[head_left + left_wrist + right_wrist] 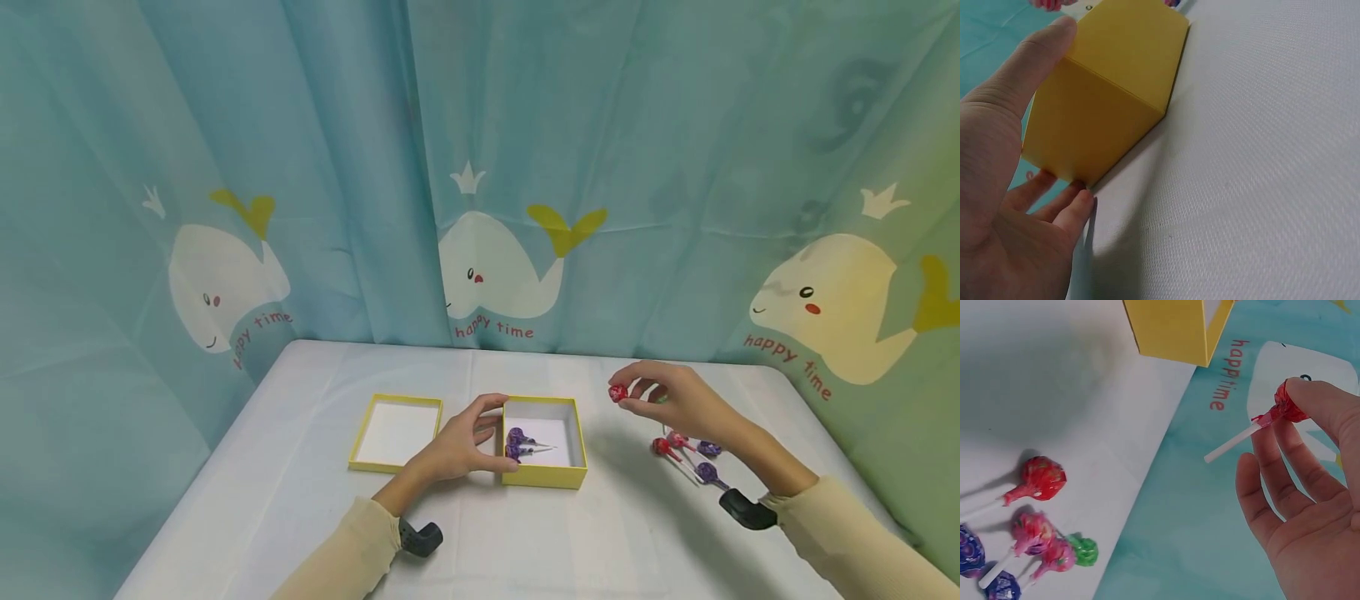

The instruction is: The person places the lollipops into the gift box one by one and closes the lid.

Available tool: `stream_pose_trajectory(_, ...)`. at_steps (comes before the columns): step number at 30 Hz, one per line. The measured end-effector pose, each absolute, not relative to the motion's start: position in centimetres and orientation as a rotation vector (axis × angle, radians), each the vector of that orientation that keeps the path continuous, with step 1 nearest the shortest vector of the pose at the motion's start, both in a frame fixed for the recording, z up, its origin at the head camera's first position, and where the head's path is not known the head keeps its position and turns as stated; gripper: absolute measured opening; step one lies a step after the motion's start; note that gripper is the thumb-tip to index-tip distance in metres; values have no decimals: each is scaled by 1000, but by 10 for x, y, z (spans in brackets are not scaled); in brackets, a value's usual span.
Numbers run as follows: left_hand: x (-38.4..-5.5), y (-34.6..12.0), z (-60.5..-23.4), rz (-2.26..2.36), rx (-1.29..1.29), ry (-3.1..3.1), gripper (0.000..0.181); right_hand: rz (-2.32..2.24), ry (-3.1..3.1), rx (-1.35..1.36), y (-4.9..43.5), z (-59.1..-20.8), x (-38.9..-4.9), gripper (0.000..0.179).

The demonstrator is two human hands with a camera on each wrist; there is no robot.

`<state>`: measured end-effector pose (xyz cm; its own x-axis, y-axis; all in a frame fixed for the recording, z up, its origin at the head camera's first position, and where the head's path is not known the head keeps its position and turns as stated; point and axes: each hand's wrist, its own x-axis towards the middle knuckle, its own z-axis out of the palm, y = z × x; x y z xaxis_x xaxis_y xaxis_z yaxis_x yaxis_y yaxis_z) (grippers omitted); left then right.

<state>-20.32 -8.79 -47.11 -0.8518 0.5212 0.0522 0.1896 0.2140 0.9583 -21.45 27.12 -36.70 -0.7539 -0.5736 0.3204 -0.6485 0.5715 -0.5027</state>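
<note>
Right hand (686, 404) is pinching a round, red-wrapped lollipop (618, 392), right of an open yellow cardboard box (543, 476).
From the head, I'm watching the left hand (459, 443) gripping the box's side; such steadying should suit gentle lowering. Left wrist: walls are hiding the inside. Right wrist: thumb is covering some wrapper.

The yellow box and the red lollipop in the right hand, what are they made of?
The yellow box looks like matte cardboard: stiff flat walls and crisp edges. The red lollipop in the right hand seems wrapped in shiny, crinkly film, perhaps plastic: wrinkles and glints show. Its white stick looks smooth and dull, paper or plastic, I can't tell.
</note>
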Motion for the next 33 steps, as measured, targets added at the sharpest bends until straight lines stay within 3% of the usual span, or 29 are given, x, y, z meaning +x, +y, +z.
stream_pose_trajectory(20, -203, -88, -470, 1654, 660, 2238, 96, 983, -2744, 1054, 241, -360, -229, 26)
stream_pose_trajectory(33, -203, -87, -471, 1670, 652, 2221, 97, 1034, -2722, 1236, 199, -362, -243, 22)
